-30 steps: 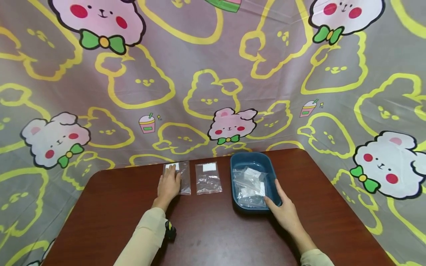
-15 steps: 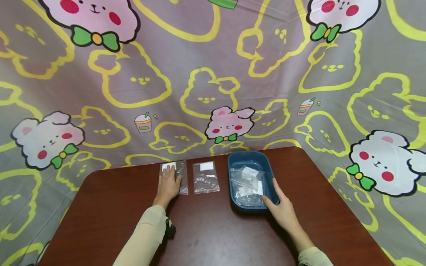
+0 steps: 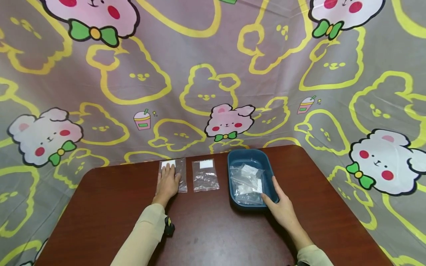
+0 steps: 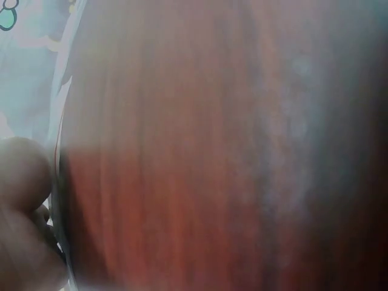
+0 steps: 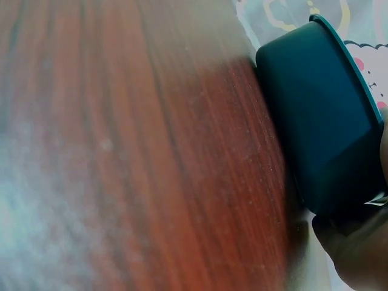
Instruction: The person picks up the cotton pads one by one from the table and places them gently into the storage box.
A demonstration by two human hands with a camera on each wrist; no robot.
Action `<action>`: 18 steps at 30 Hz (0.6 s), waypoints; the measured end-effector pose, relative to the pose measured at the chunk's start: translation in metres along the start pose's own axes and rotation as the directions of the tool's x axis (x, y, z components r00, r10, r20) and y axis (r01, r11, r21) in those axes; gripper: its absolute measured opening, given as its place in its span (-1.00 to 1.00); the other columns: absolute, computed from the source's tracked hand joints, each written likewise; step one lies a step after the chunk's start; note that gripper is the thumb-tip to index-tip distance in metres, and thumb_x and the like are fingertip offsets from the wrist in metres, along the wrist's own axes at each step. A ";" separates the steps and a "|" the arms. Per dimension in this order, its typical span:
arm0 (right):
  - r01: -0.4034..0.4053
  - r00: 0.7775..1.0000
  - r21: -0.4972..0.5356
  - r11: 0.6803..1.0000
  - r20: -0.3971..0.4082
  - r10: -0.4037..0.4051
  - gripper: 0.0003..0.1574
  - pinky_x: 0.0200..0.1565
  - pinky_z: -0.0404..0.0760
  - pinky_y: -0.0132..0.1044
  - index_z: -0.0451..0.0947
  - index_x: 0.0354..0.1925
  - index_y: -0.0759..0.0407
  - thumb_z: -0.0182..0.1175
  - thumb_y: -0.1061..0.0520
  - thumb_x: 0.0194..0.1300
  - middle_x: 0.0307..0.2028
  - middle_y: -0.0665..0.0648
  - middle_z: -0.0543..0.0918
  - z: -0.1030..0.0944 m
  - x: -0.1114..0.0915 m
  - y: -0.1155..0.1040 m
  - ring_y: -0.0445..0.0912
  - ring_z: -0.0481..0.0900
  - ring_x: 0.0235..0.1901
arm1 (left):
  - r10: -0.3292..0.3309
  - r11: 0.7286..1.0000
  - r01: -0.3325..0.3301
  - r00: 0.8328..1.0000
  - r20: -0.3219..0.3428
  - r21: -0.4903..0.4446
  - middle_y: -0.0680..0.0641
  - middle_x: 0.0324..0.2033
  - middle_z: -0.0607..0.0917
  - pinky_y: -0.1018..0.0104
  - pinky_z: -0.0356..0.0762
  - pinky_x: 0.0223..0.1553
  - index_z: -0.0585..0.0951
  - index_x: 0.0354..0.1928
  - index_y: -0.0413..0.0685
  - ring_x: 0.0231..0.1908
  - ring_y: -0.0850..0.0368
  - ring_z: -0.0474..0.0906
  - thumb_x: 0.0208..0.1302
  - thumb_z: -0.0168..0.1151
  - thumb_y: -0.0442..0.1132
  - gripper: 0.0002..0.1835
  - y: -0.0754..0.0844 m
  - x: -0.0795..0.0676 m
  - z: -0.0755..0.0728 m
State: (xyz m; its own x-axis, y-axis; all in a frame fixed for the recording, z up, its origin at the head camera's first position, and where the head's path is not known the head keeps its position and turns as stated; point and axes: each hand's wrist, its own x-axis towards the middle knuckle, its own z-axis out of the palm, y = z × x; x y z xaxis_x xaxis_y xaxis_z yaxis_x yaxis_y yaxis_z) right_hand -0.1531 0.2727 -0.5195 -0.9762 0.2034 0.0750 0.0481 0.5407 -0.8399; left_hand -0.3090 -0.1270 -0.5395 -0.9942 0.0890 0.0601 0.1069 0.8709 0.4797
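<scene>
My left hand [image 3: 168, 183] lies with extended fingers on a clear plastic bag [image 3: 181, 173] with a white label, at the table's far side. Just right of it, a second clear plastic bag [image 3: 206, 179] lies flat, its white label toward the back. My right hand [image 3: 282, 207] holds the near right corner of a dark blue plastic bin [image 3: 249, 154], thumb at the near rim and fingers along the right side. Several clear bags [image 3: 247, 183] with white labels are heaped inside. In the right wrist view the bin's outer wall [image 5: 321, 115] shows beside the thumb.
The dark red-brown wooden table [image 3: 206, 229] has rounded far corners. A patterned cloth [image 3: 206, 88] with cartoon animals hangs behind it and along both sides. A black device [image 3: 169, 226] is strapped at the left wrist.
The view has shifted slightly. Both hands, the bags and the bin keep their places on the table.
</scene>
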 end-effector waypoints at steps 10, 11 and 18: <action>0.011 1.000 0.001 1.000 -0.008 -0.011 0.05 0.38 0.18 0.27 -0.03 0.61 -0.08 0.30 -0.13 0.38 0.53 0.20 0.14 0.001 0.000 0.001 0.22 0.11 0.47 | 0.017 0.999 -0.017 1.000 -0.017 0.043 -0.39 0.51 0.05 -0.16 -0.26 0.50 0.17 0.50 -0.35 0.51 -0.33 -0.12 0.59 -0.12 -0.18 -0.42 -0.002 0.000 0.000; 0.011 1.000 0.002 1.000 -0.008 -0.011 0.04 0.38 0.18 0.27 -0.03 0.61 -0.08 0.30 -0.13 0.38 0.53 0.20 0.14 0.001 0.000 0.001 0.22 0.11 0.47 | 0.016 0.999 -0.016 1.000 -0.020 0.040 -0.39 0.51 0.06 -0.16 -0.25 0.50 0.18 0.50 -0.35 0.51 -0.33 -0.11 0.59 -0.12 -0.19 -0.42 -0.002 0.000 0.000; 0.006 1.000 0.004 1.000 -0.008 -0.006 0.05 0.38 0.18 0.26 -0.03 0.61 -0.10 0.30 -0.12 0.38 0.53 0.20 0.14 0.001 0.000 0.001 0.22 0.11 0.47 | 0.015 1.000 -0.015 1.000 -0.024 0.018 -0.37 0.50 0.11 -0.18 -0.20 0.49 0.21 0.49 -0.35 0.50 -0.33 -0.05 0.57 -0.13 -0.27 -0.46 -0.002 -0.001 0.000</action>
State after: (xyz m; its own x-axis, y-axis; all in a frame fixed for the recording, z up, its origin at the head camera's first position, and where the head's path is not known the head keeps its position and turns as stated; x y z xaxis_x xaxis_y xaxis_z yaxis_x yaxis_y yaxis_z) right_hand -0.1536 0.2725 -0.5203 -0.9747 0.2071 0.0841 0.0418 0.5386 -0.8415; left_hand -0.3081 -0.1288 -0.5403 -0.9919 0.0910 0.0881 0.1216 0.8781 0.4628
